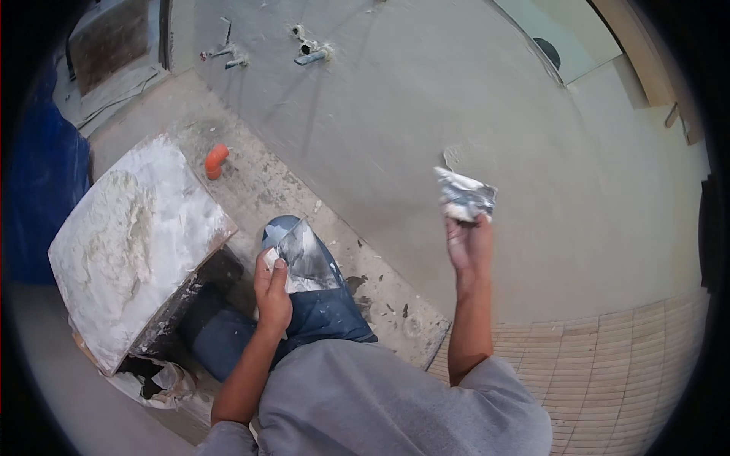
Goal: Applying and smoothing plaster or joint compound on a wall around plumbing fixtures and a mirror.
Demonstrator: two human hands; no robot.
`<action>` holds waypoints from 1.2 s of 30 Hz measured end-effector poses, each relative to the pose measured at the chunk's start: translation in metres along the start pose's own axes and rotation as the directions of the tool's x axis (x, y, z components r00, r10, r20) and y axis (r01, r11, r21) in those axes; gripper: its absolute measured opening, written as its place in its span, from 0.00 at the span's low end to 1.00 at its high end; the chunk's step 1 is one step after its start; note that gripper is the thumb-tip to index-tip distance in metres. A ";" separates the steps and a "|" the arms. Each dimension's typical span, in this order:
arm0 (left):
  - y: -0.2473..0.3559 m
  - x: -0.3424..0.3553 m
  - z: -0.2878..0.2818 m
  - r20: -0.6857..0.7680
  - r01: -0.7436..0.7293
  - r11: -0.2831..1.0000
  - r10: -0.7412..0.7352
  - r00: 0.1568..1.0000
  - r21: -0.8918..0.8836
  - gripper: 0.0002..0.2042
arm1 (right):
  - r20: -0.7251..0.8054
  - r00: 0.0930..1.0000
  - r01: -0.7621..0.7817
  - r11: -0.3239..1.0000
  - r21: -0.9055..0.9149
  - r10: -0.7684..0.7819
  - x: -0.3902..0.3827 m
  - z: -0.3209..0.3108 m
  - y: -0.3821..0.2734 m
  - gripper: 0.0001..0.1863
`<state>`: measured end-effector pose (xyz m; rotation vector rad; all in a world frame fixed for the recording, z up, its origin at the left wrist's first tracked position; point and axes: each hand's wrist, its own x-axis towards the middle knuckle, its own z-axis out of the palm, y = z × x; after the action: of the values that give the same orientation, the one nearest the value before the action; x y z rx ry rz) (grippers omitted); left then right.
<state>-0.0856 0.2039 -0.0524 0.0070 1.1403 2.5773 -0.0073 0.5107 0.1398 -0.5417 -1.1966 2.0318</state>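
My left hand [274,300] is closed round the handle of a wide putty knife [310,262]. Its flat metal blade, smeared white, lies over my knee in blue trousers. Out to the right, my right hand [469,243] grips a second putty knife [480,199] with white plaster along its blade. That blade is at or close to the smooth grey wall [380,129]; whether it touches I cannot tell. Just beyond its upper edge shows a small rough patch of plaster [458,157]. A large heap of white plaster [114,235] sits on a board [176,178] at my left.
An orange pipe elbow [216,161] stands on the stained ledge [266,171] beside the board. Pipe stubs [312,55] stick out of the wall at the far left. Blue sheeting [49,167] hangs at the left edge. Narrow beige tiles [585,365] cover the lower right.
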 end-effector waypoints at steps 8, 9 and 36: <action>0.015 0.027 0.086 -0.089 0.078 0.965 -0.104 0.991 -0.251 0.16 | 0.520 0.854 0.462 0.511 -0.725 -0.034 -0.059 0.037 0.040 0.23; 0.019 0.032 0.093 -0.108 0.064 0.966 -0.094 0.990 -0.252 0.16 | 0.663 0.748 0.574 0.459 -0.678 0.044 -0.067 0.054 0.038 0.25; 0.058 0.056 0.081 0.486 -0.897 0.296 0.762 0.429 0.328 0.13 | 0.293 0.638 -0.768 0.617 0.173 0.712 -0.042 0.054 0.085 0.12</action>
<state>-0.1442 0.2424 0.0377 1.4224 2.1688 2.6958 -0.0458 0.4211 0.0915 -0.8033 -0.7970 2.9845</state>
